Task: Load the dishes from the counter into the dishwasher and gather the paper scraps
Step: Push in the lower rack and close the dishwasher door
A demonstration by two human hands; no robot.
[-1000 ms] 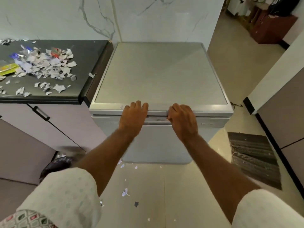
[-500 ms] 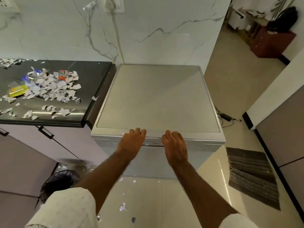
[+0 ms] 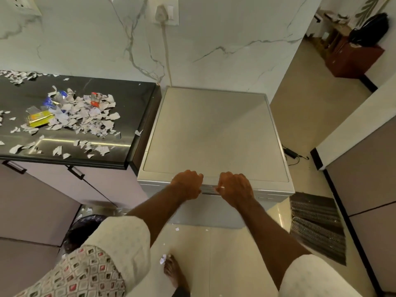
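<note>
A silver freestanding dishwasher stands against the marble wall, its door closed. My left hand and my right hand sit side by side at the middle of its top front edge, fingers curled over the door's upper lip. A heap of torn paper scraps lies on the black counter to the left, mixed with a yellow wrapper and a small red carton. No dishes show in view.
More scraps dot the floor near my bare foot. A black-lined bin stands below the counter's corner. A dark floor mat lies to the right, and a cable with adapter beside the dishwasher. A plug sits in the wall socket.
My view has drawn back and up, so more wall shows. Both hands have gone from lying on the dishwasher's front edge to curling their fingers over the door's lip.
</note>
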